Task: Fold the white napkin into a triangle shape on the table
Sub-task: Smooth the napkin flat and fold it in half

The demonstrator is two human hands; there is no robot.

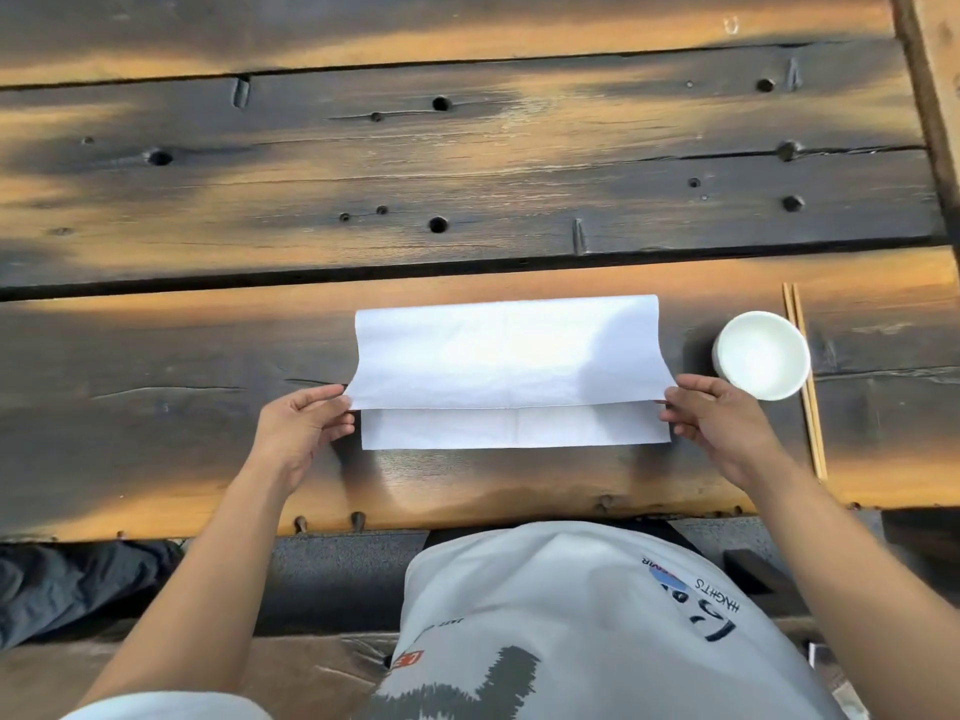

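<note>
The white napkin (509,356) lies on the dark wooden table (467,174), near its front edge. Its far half is folded over toward me, and the lifted upper layer curves above a strip of the lower layer (514,428) that lies flat. My left hand (304,426) pinches the upper layer's left corner. My right hand (719,420) pinches its right corner. Both corners are held slightly above the lower layer, short of its near edge.
A small white bowl (761,354) stands just right of the napkin, close to my right hand. A pair of wooden chopsticks (805,381) lies beyond the bowl, pointing away from me. The table has gaps between planks and several holes.
</note>
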